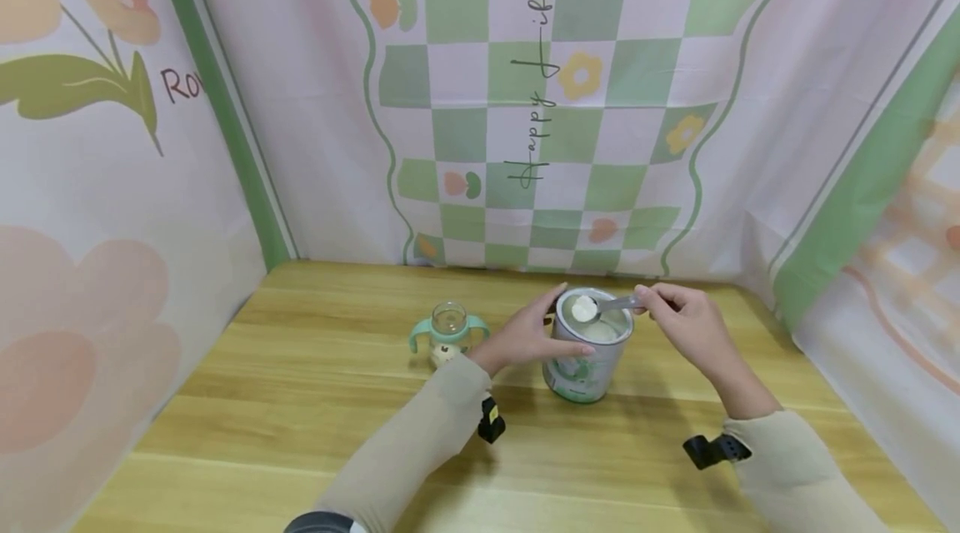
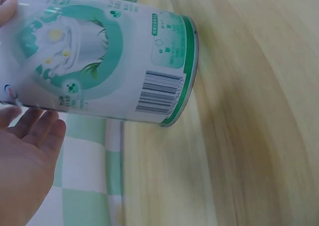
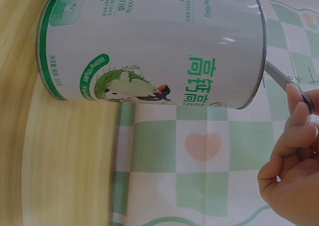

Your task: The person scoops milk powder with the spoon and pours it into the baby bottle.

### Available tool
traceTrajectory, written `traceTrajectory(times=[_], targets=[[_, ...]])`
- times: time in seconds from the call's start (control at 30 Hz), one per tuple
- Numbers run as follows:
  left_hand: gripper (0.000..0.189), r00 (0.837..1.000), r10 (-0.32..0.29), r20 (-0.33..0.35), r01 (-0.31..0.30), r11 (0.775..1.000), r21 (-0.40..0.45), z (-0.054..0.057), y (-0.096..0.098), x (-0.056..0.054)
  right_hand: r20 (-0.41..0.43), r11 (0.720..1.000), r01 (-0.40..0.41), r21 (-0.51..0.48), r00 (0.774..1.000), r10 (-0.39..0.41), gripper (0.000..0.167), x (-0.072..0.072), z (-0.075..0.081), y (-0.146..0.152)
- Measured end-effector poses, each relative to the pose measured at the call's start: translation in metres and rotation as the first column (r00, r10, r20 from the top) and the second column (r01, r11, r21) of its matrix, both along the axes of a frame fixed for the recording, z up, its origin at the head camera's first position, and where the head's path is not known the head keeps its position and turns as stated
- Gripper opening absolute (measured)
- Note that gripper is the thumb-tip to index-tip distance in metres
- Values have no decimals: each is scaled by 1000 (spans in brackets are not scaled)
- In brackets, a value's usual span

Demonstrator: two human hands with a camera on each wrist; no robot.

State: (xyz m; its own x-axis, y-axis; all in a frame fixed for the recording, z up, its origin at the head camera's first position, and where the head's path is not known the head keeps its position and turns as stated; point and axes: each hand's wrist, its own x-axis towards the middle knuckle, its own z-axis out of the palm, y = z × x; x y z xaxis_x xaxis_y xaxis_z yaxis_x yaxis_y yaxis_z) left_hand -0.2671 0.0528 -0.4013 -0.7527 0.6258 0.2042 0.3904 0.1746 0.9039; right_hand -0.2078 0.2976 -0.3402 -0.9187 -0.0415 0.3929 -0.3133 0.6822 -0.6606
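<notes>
Right of centre in the head view's lower half, we see the can (image 1: 585, 371), mouth upward, long axis running roughly up the frame; our left hand (image 1: 527, 336) has its grip around it. Our right hand (image 1: 692, 331) pinches the spoon (image 1: 618, 302), which lies nearly sideways, its bowl of white powder (image 1: 582, 310) pointing left across the can's mouth.

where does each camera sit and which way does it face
Head: worn on the head, facing forward and down at the can, spoon and bottle; left hand, right hand and sleeves show.
Left wrist: on that wrist, facing the can's barcode; part of the left hand shows.
Right wrist: on that wrist, facing the can's large green characters and the spoon; the right hand shows.
Both wrist views share the can, table and checkered backdrop.
</notes>
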Motion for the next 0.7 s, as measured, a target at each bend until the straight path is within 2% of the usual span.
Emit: traceTrajectory(times=[0.07,0.23,0.53,0.7], targets=[[102,1000,22,8,-22,999,-34,4,-2,1,-3,1000,0,-2,1000,0,39,1,2,0],[100,999,30,-19,-31,997,-71,12,-7,4,8,1000,12,-16,1000,-12,42,2,4,1],[95,999,29,-39,-31,998,-56,21,-21,4,-3,1000,12,-27,1000,-13,44,1,9,1],[89,997,57,-48,-60,995,-80,25,-31,3,7,1000,14,-10,1000,-14,46,3,15,-3]])
